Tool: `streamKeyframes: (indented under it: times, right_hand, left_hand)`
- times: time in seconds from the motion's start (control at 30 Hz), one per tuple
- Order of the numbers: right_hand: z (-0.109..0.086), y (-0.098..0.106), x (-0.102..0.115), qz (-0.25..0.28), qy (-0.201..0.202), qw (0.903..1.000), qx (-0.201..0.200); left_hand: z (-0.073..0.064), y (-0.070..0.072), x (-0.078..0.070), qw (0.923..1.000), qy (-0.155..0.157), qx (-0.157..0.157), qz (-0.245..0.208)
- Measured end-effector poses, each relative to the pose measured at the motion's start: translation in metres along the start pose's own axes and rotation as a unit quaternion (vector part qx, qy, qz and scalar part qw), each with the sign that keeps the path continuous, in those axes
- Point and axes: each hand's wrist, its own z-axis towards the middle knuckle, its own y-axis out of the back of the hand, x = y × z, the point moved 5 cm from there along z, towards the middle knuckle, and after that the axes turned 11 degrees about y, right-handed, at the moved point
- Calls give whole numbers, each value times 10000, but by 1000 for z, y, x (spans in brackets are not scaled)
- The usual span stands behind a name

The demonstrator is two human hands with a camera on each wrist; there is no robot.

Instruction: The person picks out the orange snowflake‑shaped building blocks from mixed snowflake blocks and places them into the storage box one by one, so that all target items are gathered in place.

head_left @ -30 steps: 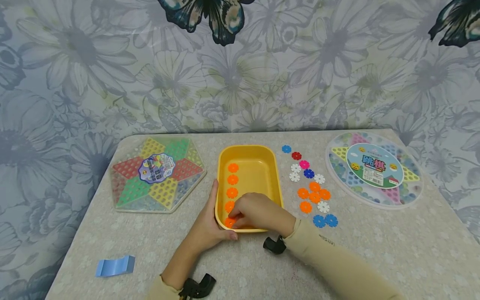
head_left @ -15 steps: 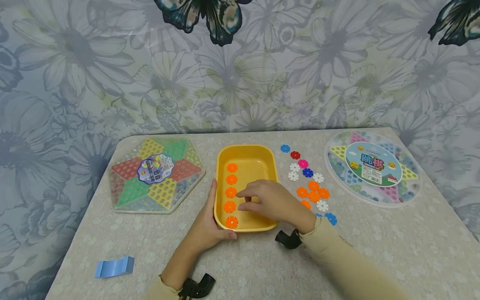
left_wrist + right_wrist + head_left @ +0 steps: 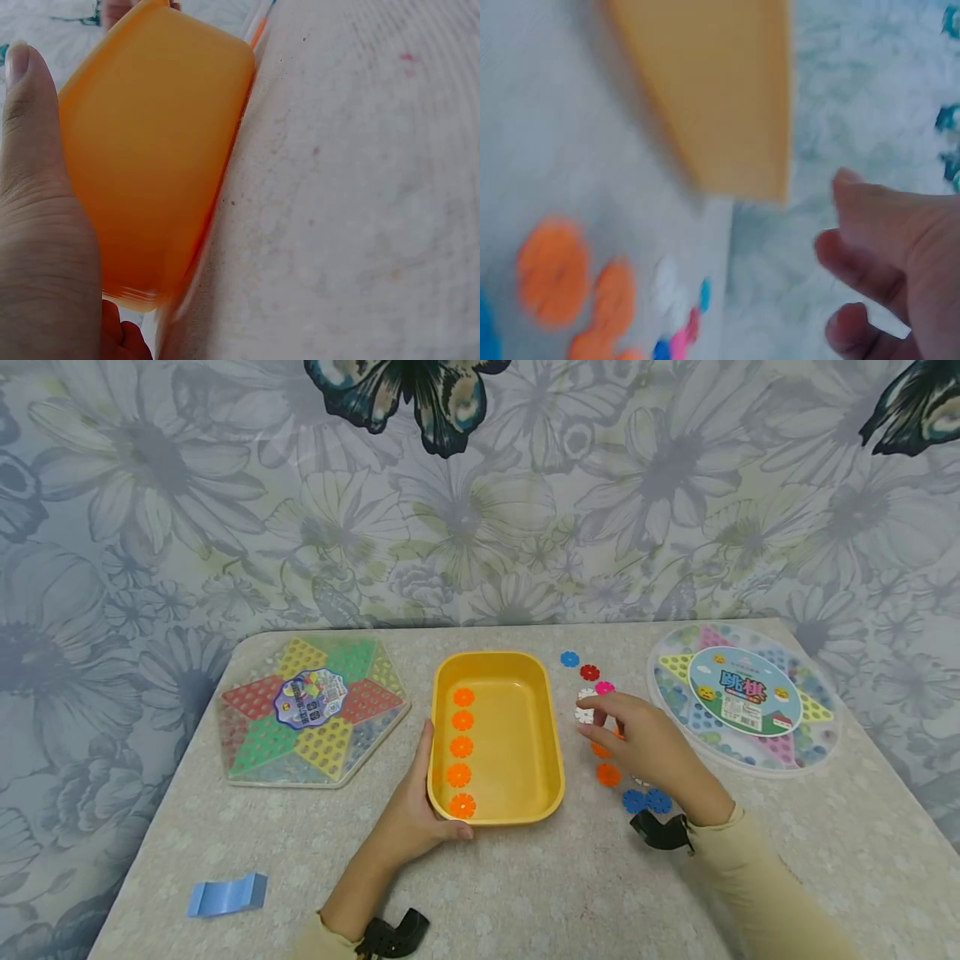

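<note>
The pale table [image 3: 525, 893] carries a yellow tray [image 3: 517, 735], a hexagonal box [image 3: 315, 710] to its left, a round box [image 3: 746, 693] to its right and a blue piece [image 3: 227, 895] at near left. Orange, white, blue, red and pink discs [image 3: 608, 774] lie between tray and round box.

Near the far edge of the desk [image 3: 510, 893], between its left and right edges, one yellow plastic tray [image 3: 517, 735], rectangular, round-cornered, open side up, held at its near-left corner in the left grip [image 3: 416, 818]. Inside, along the left wall, five orange flower-shaped discs [image 3: 461, 747], flat in a row, apart. Toward the desk's right edge, loose discs [image 3: 589, 672] in blue, red, pink, orange and white, some partly hidden behind the right grip [image 3: 648, 743].
</note>
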Motion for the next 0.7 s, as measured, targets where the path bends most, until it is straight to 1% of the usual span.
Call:
streamKeyframes:
  times: [0.1, 0.23, 0.3, 0.43, 0.53, 0.7]
  right_hand:
    - [-9, -5, -18, -108, -288, 9989, 348]
    - [-19, -15, -36, -146, -660, 9940, 865]
    - [-22, -20, -44, -133, -780, 9914, 1044]
    - [-26, -27, -54, -74, -764, 9903, 1157]
    - [-27, -31, -57, -42, -666, 9911, 1156]
    - [-26, -35, -62, 19, -701, 9908, 1154]
  left_hand:
    - [0, 0, 0, 10000, 9, 4, -7]
    - [-1, 0, -1, 10000, 44, 26, -39]
    - [-1, 0, -1, 10000, 57, 20, -25]
    - [-1, 0, 1, 10000, 69, 26, -38]
    - [0, 0, 1, 9999, 86, 42, -64]
    - [-1, 0, 1, 9999, 124, 51, -61]
